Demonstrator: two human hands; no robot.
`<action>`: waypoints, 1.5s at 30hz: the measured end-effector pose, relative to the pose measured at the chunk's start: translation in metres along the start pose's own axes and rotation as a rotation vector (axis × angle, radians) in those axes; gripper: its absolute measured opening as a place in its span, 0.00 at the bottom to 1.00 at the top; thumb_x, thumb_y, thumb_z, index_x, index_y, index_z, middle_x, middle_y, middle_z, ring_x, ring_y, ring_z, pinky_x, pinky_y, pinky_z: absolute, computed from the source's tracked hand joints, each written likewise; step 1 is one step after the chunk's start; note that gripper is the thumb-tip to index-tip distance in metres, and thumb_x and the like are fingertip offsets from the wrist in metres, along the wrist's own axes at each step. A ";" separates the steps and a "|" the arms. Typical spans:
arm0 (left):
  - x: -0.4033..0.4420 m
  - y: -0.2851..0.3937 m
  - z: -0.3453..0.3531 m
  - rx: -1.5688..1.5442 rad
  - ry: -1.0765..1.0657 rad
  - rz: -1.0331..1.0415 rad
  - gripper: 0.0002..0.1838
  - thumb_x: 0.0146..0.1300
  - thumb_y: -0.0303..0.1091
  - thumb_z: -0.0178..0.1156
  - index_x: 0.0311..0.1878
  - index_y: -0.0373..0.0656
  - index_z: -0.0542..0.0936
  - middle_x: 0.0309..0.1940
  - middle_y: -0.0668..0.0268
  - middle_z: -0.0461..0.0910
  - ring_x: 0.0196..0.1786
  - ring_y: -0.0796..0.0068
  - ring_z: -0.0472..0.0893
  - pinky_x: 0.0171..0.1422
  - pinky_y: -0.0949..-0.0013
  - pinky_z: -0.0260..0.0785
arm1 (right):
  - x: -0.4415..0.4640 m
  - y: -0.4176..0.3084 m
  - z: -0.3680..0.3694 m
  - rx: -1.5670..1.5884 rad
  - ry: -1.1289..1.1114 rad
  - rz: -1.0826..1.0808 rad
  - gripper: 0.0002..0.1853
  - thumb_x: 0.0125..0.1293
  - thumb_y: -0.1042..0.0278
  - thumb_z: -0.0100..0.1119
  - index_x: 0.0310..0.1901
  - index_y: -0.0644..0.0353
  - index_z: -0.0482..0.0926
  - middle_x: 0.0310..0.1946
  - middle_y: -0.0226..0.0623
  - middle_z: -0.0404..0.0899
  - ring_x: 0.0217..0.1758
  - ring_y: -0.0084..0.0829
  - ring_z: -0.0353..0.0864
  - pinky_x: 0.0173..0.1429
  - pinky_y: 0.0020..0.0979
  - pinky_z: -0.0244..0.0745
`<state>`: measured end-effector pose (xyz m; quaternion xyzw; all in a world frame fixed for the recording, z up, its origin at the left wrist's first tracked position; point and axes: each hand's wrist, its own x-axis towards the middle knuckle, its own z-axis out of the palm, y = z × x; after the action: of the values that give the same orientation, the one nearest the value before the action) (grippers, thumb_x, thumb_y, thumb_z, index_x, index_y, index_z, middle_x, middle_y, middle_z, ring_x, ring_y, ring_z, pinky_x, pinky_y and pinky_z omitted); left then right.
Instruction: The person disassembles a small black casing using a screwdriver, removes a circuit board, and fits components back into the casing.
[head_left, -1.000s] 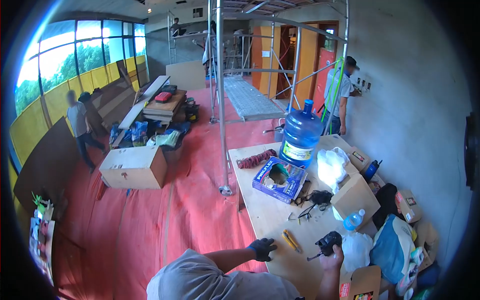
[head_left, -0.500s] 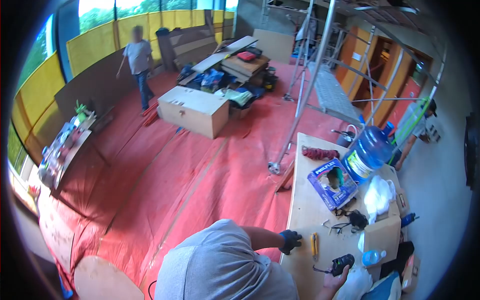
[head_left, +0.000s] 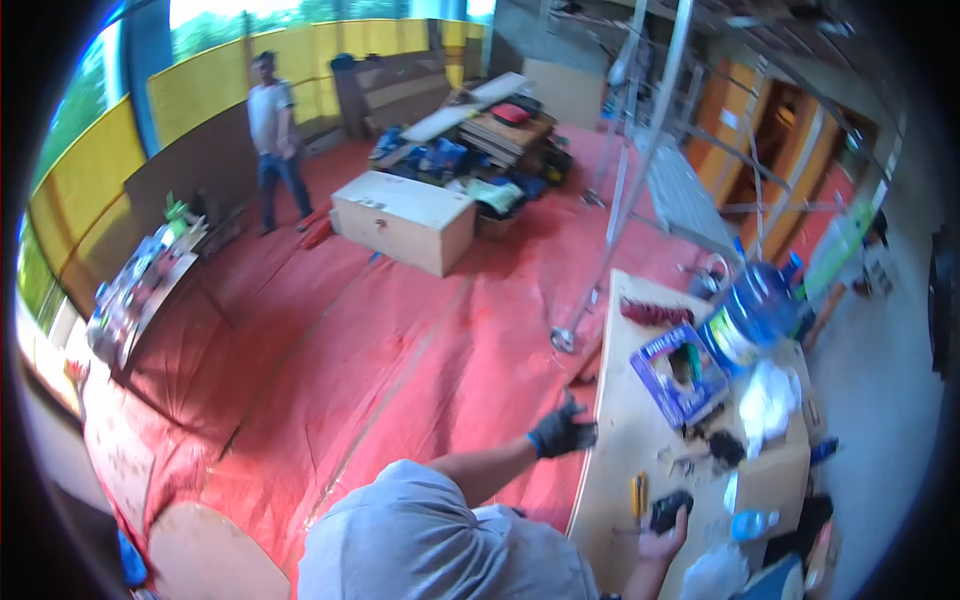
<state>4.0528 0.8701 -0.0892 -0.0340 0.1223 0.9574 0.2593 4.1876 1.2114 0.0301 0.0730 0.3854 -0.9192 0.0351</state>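
Note:
My left hand (head_left: 563, 430), in a dark glove, is raised beside the left edge of the wooden table (head_left: 612, 390), fingers apart and holding nothing. Over the table, my bare right hand (head_left: 664, 538) is closed around a small black object (head_left: 670, 511). A yellow cutter (head_left: 639, 495) lies just left of that object. Farther up the table are a purple box (head_left: 680, 375) with a hole in it, a dark red rope bundle (head_left: 655, 312) and a large blue water jug (head_left: 750, 315). A small bottle (head_left: 753, 525) lies right of my right hand.
Metal scaffolding (head_left: 640, 170) stands beyond the table. A person (head_left: 274, 140) is at the left near the yellow panels, another (head_left: 865, 270) by the right wall. A wooden chest (head_left: 403, 220) sits on the red floor covering, and a cluttered side table (head_left: 150, 290) is at far left.
The view has swung left and down. My left hand has lifted off the table to its edge, with its fingers spread. My right hand still holds the black object. The person at the left has moved.

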 end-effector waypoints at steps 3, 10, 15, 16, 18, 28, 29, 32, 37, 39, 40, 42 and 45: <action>0.001 0.005 0.080 -0.086 0.049 0.115 0.35 0.69 0.73 0.53 0.66 0.57 0.72 0.69 0.48 0.73 0.63 0.41 0.78 0.71 0.34 0.68 | 0.036 0.004 0.021 -0.001 0.217 -0.005 0.17 0.69 0.50 0.66 0.54 0.47 0.81 0.43 0.27 0.83 0.41 0.28 0.80 0.43 0.33 0.72; 0.037 -0.107 0.091 0.184 0.199 -0.277 0.50 0.69 0.75 0.51 0.83 0.51 0.52 0.75 0.45 0.67 0.62 0.38 0.79 0.73 0.34 0.67 | 0.093 0.019 -0.091 0.094 0.290 0.022 0.21 0.69 0.51 0.67 0.61 0.42 0.78 0.56 0.28 0.83 0.61 0.34 0.81 0.63 0.66 0.71; 0.020 -0.146 0.046 0.684 0.290 -0.506 0.41 0.74 0.62 0.58 0.79 0.46 0.61 0.71 0.49 0.71 0.61 0.46 0.81 0.64 0.44 0.78 | 0.051 0.035 -0.136 0.141 0.480 0.052 0.22 0.68 0.55 0.68 0.60 0.50 0.78 0.53 0.37 0.84 0.56 0.42 0.82 0.49 0.57 0.82; 0.015 -0.147 0.041 0.703 0.244 -0.473 0.39 0.74 0.60 0.59 0.78 0.46 0.63 0.69 0.50 0.73 0.60 0.49 0.82 0.63 0.46 0.80 | 0.041 0.033 -0.138 0.142 0.472 0.055 0.20 0.68 0.55 0.68 0.58 0.50 0.79 0.51 0.36 0.84 0.54 0.41 0.82 0.48 0.55 0.82; 0.018 -0.147 0.037 0.747 0.206 -0.455 0.35 0.75 0.55 0.61 0.77 0.45 0.66 0.66 0.53 0.76 0.57 0.53 0.83 0.60 0.48 0.82 | 0.027 0.033 -0.141 0.148 0.442 0.059 0.18 0.68 0.54 0.67 0.56 0.49 0.80 0.47 0.35 0.84 0.51 0.39 0.82 0.47 0.53 0.81; 0.035 -0.138 0.036 0.833 0.291 -0.581 0.30 0.77 0.50 0.60 0.73 0.45 0.70 0.57 0.57 0.81 0.44 0.58 0.87 0.52 0.52 0.86 | -0.007 0.037 -0.145 0.136 0.411 0.060 0.23 0.71 0.35 0.62 0.49 0.48 0.82 0.35 0.30 0.84 0.33 0.31 0.83 0.30 0.32 0.74; 0.036 -0.137 0.037 0.835 0.287 -0.583 0.30 0.77 0.50 0.59 0.73 0.44 0.70 0.57 0.57 0.81 0.45 0.58 0.87 0.53 0.51 0.85 | -0.006 0.036 -0.146 0.124 0.416 0.065 0.24 0.71 0.34 0.61 0.49 0.48 0.82 0.35 0.30 0.84 0.33 0.31 0.83 0.30 0.32 0.74; 0.037 -0.137 0.042 0.859 0.301 -0.603 0.29 0.78 0.49 0.58 0.74 0.45 0.70 0.57 0.57 0.81 0.46 0.56 0.87 0.54 0.49 0.85 | -0.005 0.036 -0.145 0.118 0.392 0.072 0.25 0.71 0.33 0.60 0.50 0.48 0.82 0.35 0.30 0.85 0.34 0.29 0.83 0.29 0.31 0.74; 0.035 -0.135 0.045 0.850 0.287 -0.605 0.29 0.78 0.49 0.58 0.74 0.45 0.69 0.59 0.56 0.81 0.48 0.55 0.87 0.54 0.49 0.85 | -0.008 0.035 -0.147 0.113 0.329 0.061 0.25 0.72 0.32 0.58 0.50 0.48 0.82 0.36 0.30 0.85 0.34 0.29 0.84 0.29 0.31 0.74; 0.035 -0.135 0.042 0.842 0.282 -0.605 0.29 0.78 0.48 0.59 0.74 0.45 0.69 0.59 0.56 0.80 0.48 0.54 0.87 0.55 0.49 0.84 | -0.009 0.034 -0.143 0.100 0.349 0.061 0.25 0.72 0.32 0.58 0.50 0.48 0.82 0.36 0.30 0.85 0.34 0.30 0.84 0.29 0.31 0.74; 0.036 -0.135 0.038 0.836 0.281 -0.605 0.28 0.78 0.47 0.59 0.74 0.45 0.69 0.59 0.56 0.81 0.49 0.54 0.86 0.56 0.48 0.84 | -0.009 0.033 -0.140 0.093 0.378 0.061 0.26 0.72 0.32 0.58 0.49 0.49 0.81 0.36 0.30 0.85 0.35 0.30 0.84 0.29 0.31 0.74; 0.036 -0.140 0.018 0.930 0.052 -0.541 0.27 0.78 0.44 0.58 0.74 0.45 0.69 0.59 0.56 0.81 0.49 0.52 0.86 0.58 0.46 0.83 | -0.011 0.036 -0.140 0.086 0.393 0.062 0.26 0.72 0.33 0.58 0.49 0.50 0.81 0.37 0.30 0.85 0.36 0.30 0.84 0.30 0.32 0.75; 0.045 -0.137 -0.020 0.969 -0.248 -0.436 0.26 0.77 0.38 0.58 0.74 0.45 0.69 0.61 0.55 0.80 0.55 0.51 0.84 0.60 0.43 0.81 | -0.007 0.049 -0.157 0.105 0.299 0.040 0.23 0.73 0.35 0.59 0.48 0.48 0.81 0.38 0.30 0.85 0.37 0.31 0.84 0.32 0.31 0.75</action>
<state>4.0835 1.0016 -0.1445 0.1779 0.5082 0.7123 0.4503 4.2175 1.2892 -0.1119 0.2182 0.3362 -0.9161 -0.0081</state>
